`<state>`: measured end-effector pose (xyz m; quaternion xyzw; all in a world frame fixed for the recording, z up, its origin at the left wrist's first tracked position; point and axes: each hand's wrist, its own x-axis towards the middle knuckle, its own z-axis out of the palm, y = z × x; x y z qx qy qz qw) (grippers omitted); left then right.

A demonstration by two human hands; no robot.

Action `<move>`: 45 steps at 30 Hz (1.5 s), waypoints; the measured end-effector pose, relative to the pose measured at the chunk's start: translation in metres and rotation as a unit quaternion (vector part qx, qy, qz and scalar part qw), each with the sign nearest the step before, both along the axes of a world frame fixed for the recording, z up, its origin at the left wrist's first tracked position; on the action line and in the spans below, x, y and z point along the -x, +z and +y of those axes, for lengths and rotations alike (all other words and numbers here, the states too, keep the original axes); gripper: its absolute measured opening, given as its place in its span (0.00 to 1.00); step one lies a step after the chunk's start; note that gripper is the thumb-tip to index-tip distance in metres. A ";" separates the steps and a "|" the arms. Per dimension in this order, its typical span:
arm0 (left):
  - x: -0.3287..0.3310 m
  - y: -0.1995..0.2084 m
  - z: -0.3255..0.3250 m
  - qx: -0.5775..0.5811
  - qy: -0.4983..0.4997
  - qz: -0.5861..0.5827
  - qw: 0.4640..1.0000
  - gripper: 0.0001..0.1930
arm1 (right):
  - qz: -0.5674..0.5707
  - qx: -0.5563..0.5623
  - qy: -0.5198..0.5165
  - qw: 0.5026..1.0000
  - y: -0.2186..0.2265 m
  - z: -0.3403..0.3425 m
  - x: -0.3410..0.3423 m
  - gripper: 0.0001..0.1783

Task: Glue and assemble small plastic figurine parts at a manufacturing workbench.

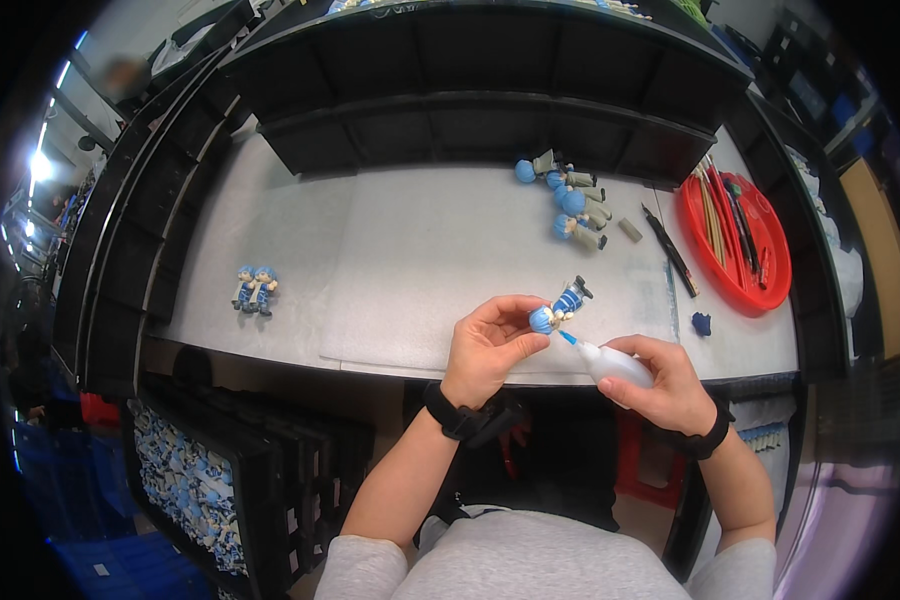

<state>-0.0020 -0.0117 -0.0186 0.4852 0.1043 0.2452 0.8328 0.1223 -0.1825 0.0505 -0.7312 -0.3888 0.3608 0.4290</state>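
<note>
Near the front edge of the table, my left hand (487,347) pinches a small figurine (564,302) by its light-blue head, its blue-and-white body and dark feet tipped up to the right. My right hand (669,383) is wrapped round a white squeeze bottle (618,366) with a blue nozzle. The nozzle tip points at the figurine's head area; whether they touch I cannot tell. Two like figurines (257,290) lie side by side at the left. Several more figurines (573,205) with blue heads and grey-beige bodies lie at the back right.
A red oval tray (686,232) with brushes and sticks sits at the right. Near it lie a black pen-like tool (670,250), a grey block (630,230) and a dark blue piece (702,324). Black bins (490,135) line the back; a crate of parts (188,490) stands lower left.
</note>
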 end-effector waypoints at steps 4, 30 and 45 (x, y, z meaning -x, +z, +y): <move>0.000 0.000 0.000 0.007 0.000 0.003 1.000 0.19 | -0.007 0.003 -0.002 1.000 0.001 0.001 0.001 0.16; 0.000 -0.001 0.000 0.019 0.011 -0.008 1.000 0.17 | -0.005 0.008 -0.017 1.000 0.008 0.004 0.002 0.16; 0.000 -0.001 0.000 0.006 0.010 -0.001 1.000 0.18 | -0.033 0.023 -0.005 0.999 0.016 0.007 0.000 0.16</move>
